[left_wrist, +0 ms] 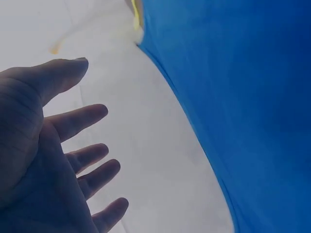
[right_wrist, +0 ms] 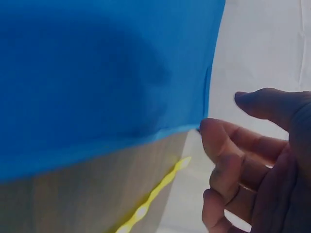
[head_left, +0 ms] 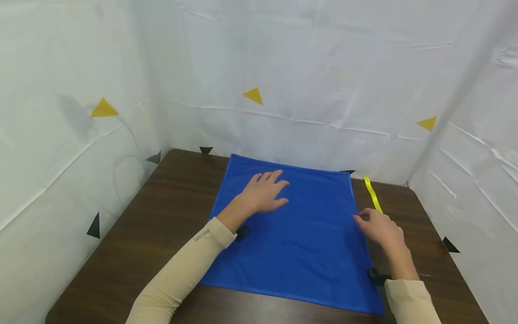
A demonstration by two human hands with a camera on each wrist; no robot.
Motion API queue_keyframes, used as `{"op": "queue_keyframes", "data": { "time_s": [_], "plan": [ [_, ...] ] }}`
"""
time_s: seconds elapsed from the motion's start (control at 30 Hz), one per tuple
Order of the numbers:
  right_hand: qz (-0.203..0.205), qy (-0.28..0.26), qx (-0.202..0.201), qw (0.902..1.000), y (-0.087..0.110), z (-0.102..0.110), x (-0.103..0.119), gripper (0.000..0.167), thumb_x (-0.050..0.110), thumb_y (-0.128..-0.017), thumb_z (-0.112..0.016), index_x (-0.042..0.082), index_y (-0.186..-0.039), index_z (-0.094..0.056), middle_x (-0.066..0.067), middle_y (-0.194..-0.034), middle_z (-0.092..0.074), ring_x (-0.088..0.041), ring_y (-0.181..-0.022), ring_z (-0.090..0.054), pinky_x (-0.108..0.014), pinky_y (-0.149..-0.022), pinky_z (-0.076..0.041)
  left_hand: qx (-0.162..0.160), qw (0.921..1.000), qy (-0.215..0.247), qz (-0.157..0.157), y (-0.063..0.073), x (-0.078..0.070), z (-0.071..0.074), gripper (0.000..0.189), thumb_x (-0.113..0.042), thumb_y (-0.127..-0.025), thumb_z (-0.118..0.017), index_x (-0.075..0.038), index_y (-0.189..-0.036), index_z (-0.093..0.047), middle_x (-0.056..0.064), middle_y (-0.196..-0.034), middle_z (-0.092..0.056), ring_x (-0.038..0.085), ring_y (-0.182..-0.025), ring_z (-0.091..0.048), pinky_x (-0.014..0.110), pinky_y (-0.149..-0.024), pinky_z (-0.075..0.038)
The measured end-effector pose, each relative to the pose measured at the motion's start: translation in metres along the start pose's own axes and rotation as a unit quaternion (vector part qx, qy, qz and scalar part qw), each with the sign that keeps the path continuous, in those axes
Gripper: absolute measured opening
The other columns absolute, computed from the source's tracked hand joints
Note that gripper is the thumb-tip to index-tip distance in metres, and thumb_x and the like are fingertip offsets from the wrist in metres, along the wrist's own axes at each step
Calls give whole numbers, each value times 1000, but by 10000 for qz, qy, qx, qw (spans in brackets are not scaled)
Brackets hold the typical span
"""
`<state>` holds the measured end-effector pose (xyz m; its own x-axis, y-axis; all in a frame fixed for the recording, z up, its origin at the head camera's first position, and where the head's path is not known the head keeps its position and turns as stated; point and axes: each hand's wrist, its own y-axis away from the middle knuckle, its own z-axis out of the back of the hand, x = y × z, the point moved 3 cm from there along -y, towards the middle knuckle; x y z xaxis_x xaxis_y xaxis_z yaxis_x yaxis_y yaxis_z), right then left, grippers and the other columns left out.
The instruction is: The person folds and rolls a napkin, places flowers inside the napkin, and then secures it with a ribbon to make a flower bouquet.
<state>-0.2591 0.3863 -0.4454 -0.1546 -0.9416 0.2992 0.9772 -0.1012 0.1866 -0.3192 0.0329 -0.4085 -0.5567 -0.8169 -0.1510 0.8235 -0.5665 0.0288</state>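
A blue cloth with stitched edges lies spread flat over the middle of the table, its far edge close to the back wall. My left hand is over the cloth's upper left part, fingers spread and holding nothing; the left wrist view shows the same hand with its palm bare. Near the cloth's right edge is my right hand, its fingers loosely bent. In the right wrist view a gap shows between thumb and fingers of that hand, with nothing held.
A yellow ribbon-like strip lies right of the cloth, partly behind the right hand. The dark wooden table is bounded by white sheeting at the back and both sides. Yellow and black triangles mark the sheeting.
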Motion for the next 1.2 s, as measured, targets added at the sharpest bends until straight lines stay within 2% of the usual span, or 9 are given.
{"op": "queue_keyframes", "data": {
  "time_s": [0.1, 0.27, 0.43, 0.53, 0.6, 0.7, 0.8, 1.0, 1.2],
  "plan": [
    [-212, -1, 168, 9996, 6, 1, -18, 63, 51, -109, -54, -5, -137, -63, -34, -123, -70, -51, -104, -70, -64, -79, -52, 114, 9991, -25, -397, 0, -27, -2, 62, -54, -111, -54, -30, -167, -40, 3, -181, -19, 26, -166, -24, 54, -133, -24],
    [-473, -25, 440, 9979, 14, -5, -38, 58, 47, -107, -60, -7, -126, -66, -30, -109, -72, -43, -93, -68, -60, -76, -52, 248, 9933, 91, -1123, -4, -66, -24, 57, -52, -109, -59, -33, -162, -46, -1, -172, -37, 21, -158, -38, 49, -129, -33],
    [-595, -80, 555, 9967, 19, -16, -49, 55, 48, -106, -63, -5, -120, -68, -23, -100, -71, -38, -90, -65, -58, -76, -50, 413, 9886, 210, -1430, 0, -91, -37, 49, -47, -108, -64, -30, -154, -57, -7, -150, -63, 11, -136, -61, 48, -122, -44],
    [-703, -91, 598, 9957, 24, -19, -53, 55, 49, -105, -63, -4, -117, -68, -21, -98, -70, -38, -90, -65, -57, -76, -50, 453, 9871, 163, -1525, 5, -105, -46, 44, -46, -107, -67, -31, -147, -63, -11, -133, -72, 3, -114, -68, 40, -109, -53],
    [-793, -110, 636, 9948, 27, -19, -54, 53, 49, -105, -63, -3, -114, -68, -19, -95, -69, -37, -89, -63, -55, -76, -49, 491, 9847, 90, -1670, 10, -117, -53, 40, -47, -105, -69, -32, -142, -66, -14, -121, -73, -1, -102, -67, 32, -94, -56],
    [-799, -162, 669, 9944, 30, -19, -54, 48, 46, -105, -64, -2, -109, -68, -16, -90, -66, -33, -87, -62, -52, -75, -49, 644, 9785, -53, -1957, 17, -137, -62, 34, -50, -103, -72, -36, -134, -68, -17, -110, -69, -3, -90, -61, 25, -77, -53],
    [-697, -291, 646, 9950, 30, -19, -51, 41, 39, -106, -65, -2, -106, -67, -14, -89, -65, -30, -86, -61, -48, -75, -49, 876, 9715, -161, -2195, 22, -154, -71, 28, -54, -101, -72, -39, -123, -68, -19, -102, -67, -3, -82, -59, 24, -70, -51],
    [-590, -521, 586, 9952, 28, -19, -46, 33, 28, -107, -65, -5, -105, -67, -15, -89, -66, -30, -85, -62, -46, -74, -50, 1518, 9625, -185, -2240, 24, -176, -87, 28, -65, -96, -72, -42, -110, -62, -22, -97, -65, 2, -76, -59, 27, -68, -47],
    [-535, -548, 498, 9958, 27, -21, -45, 31, 27, -108, -63, -4, -107, -66, -15, -90, -66, -29, -85, -62, -46, -75, -50, 1860, 9621, -284, -1975, 26, -184, -94, 42, -73, -89, -75, -38, -102, -55, -20, -92, -57, 4, -78, -57, 29, -71, -44]
  ]
}}
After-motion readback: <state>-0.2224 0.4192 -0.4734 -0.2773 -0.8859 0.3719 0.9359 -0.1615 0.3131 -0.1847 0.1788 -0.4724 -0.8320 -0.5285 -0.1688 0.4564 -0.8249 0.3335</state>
